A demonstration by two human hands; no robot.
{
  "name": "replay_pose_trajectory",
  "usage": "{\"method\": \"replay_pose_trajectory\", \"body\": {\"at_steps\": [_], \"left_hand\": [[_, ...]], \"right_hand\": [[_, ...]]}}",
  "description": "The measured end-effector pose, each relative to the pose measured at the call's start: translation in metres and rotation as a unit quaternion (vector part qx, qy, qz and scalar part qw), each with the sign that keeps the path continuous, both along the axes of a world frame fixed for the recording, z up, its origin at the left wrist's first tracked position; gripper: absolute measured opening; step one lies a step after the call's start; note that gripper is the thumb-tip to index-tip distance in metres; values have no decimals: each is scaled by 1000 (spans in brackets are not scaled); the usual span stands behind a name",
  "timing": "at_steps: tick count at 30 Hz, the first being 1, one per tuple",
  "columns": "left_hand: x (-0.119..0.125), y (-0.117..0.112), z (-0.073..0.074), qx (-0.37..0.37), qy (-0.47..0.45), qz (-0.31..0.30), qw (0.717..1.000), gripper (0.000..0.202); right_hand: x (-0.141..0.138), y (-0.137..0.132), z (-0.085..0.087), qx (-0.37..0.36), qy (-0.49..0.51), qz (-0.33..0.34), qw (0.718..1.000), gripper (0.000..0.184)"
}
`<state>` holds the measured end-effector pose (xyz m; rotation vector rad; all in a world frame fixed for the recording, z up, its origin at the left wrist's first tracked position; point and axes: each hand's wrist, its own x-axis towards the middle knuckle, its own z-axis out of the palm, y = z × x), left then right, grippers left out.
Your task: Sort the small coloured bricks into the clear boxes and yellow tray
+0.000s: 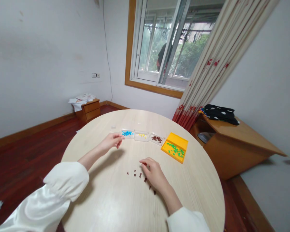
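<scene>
My left hand (114, 140) hovers over the table just left of the clear box of blue pieces (127, 133). Its fingers are bent together in a pinch, and whatever may be between them is too small to make out. Closer to me, my right hand (151, 170) is held low with curled fingers, thumb and index finger close together; their contents are hidden. Below and left of it, several small dark brown pieces (134, 175) lie loose on the table. Beyond the hands stand a clear box of yellow pieces (141, 135) and a clear box of brown pieces (157, 139).
An opened yellow case (179, 140) with green pieces in its near half lies right of the boxes on the round table (106, 203). A wooden cabinet (234, 145) with black cloth stands to the right. A low drawer unit (91, 109) is at back left.
</scene>
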<state>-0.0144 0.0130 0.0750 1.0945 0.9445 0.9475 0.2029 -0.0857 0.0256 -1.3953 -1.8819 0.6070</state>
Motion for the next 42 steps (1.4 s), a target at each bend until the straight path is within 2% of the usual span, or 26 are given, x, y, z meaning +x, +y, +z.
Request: {"method": "replay_pose_trajectory", "body": {"at_steps": [2, 4, 6, 8, 12, 17, 20, 23, 25, 27, 29, 31, 34, 36, 37, 38, 39, 41, 42], "left_hand": [[4, -20, -15, 80, 127, -82, 985, 10], [6, -38, -31, 148, 211, -134, 957, 11], [7, -51, -45, 201, 250, -145, 936, 15], [7, -59, -54, 239, 268, -134, 924, 17], [9, -65, -59, 271, 323, -157, 893, 11], [18, -64, -63, 325, 442, -229, 804, 13], [21, -64, -69, 367, 481, -236, 760, 17], [21, -64, -71, 388, 493, -231, 743, 19], [21, -64, -66, 390, 477, -215, 758, 18], [23, -64, -56, 394, 440, -183, 786, 17], [28, -63, -43, 403, 390, -142, 816, 16], [37, -63, -32, 400, 332, -109, 847, 14], [53, -61, -25, 332, 208, -64, 918, 7], [62, -56, -27, 203, 73, -25, 976, 6], [66, -53, -29, 108, -4, -4, 994, 7], [68, -50, -32, 0, -77, 14, 997, 9], [70, -47, -35, -109, -137, 24, 984, 11], [72, -45, -41, -292, -207, 16, 934, 12], [72, -45, -42, -354, -222, 3, 908, 12]], "right_hand": [[0, -2, -1, -32, -27, 30, 999, 19], [-2, -5, -2, -50, -48, 66, 995, 26], [-6, -6, -4, -53, -63, 94, 992, 34], [-11, -7, -6, -46, -76, 108, 990, 31], [-19, -7, -8, -39, -99, 113, 988, 20], [-18, -6, -10, -15, -113, 105, 988, 19], [-13, -4, -7, 3, -40, 75, 996, 17], [-7, 1, -4, -8, 143, -1, 990, 7], [-2, 5, -4, -60, 305, -55, 949, 10], [1, 8, -6, -134, 452, -90, 877, 22], [0, 9, -10, -197, 547, -97, 808, 29], [-3, 9, -15, -241, 591, -82, 766, 30], [-9, 9, -20, -263, 610, -62, 745, 29], [-10, 9, -21, -247, 605, -80, 752, 28], [-10, 9, -21, -230, 596, -100, 763, 28], [-10, 9, -20, -206, 579, -124, 779, 27], [-9, 10, -18, -177, 554, -145, 801, 26], [-8, 9, -14, -111, 476, -158, 858, 23], [-8, 9, -11, -80, 428, -146, 888, 20]]}}
